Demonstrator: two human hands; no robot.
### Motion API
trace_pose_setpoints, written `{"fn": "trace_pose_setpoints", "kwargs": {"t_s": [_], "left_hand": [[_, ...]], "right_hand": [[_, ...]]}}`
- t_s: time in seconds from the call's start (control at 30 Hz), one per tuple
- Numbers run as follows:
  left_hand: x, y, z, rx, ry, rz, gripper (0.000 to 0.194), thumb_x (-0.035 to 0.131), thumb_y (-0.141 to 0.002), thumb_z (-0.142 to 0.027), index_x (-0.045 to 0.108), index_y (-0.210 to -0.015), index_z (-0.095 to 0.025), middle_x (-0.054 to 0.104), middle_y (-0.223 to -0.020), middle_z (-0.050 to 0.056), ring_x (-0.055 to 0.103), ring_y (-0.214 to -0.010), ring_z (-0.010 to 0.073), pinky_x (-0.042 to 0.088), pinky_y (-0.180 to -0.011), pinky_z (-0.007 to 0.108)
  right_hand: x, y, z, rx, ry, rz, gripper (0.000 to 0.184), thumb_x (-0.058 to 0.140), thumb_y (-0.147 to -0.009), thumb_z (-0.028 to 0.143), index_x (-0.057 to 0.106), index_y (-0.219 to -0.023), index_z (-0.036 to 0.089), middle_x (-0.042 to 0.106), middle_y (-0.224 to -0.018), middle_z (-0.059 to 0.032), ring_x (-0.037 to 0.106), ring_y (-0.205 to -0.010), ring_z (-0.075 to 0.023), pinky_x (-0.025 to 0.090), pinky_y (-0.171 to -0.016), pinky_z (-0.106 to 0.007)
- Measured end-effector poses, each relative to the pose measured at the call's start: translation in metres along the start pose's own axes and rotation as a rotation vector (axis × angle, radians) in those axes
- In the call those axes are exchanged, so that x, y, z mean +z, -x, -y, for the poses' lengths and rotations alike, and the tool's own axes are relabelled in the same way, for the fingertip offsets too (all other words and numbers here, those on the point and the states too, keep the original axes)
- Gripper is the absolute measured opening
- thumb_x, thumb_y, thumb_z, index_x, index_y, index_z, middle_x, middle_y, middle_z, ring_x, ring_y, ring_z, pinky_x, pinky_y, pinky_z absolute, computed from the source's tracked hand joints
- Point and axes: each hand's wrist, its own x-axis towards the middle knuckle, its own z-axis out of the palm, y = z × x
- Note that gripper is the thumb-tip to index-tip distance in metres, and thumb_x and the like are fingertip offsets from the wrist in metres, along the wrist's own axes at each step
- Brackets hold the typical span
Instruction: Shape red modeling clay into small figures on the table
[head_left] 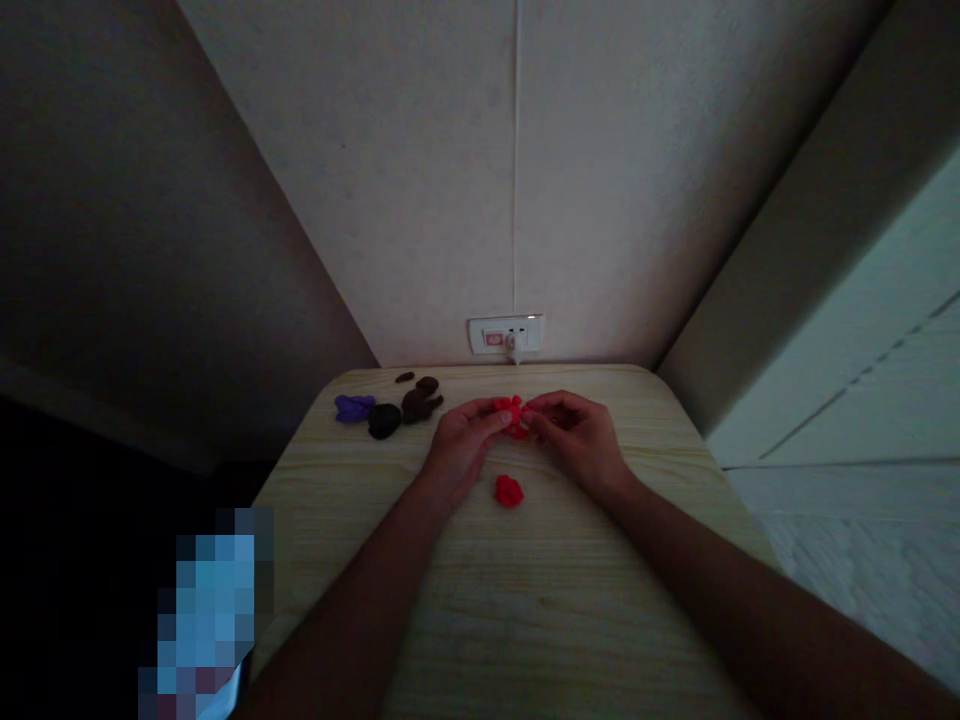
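Left hand point(463, 447) and right hand point(574, 436) are pinching red modelling clay point(513, 416) between curled fingers point(534, 412), with another red lump point(508, 490) just below them.

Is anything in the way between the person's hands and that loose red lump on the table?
Nothing visible stands in the way. The red lump lies just nearer the person than the left hand and right hand, which both grip another red piece.

The head-worn camera looks forward and down, close over the left hand point(461, 445) and right hand point(577, 440) toward the counter point(525, 600), with the wall point(420, 200) at twelve o'clock.
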Motion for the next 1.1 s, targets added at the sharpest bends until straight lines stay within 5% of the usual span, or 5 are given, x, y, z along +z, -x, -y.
{"fn": "trace_pose_setpoints", "kwargs": {"t_s": [1.1], "left_hand": [[0.0016,0.0018,-0.0017,0.022,-0.061,0.023,0.027,0.090,-0.060,-0.020,0.080,-0.083,-0.012,0.079,-0.086,0.010,0.070,-0.079,0.0177,0.054,-0.087,0.036]], "right_hand": [[-0.0014,0.0013,0.0061,0.046,-0.021,0.053,0.032,0.085,-0.070,0.048,0.080,-0.082,0.019,0.078,-0.076,-0.0059,0.073,-0.068,-0.0208,0.061,-0.071,-0.035]]}}
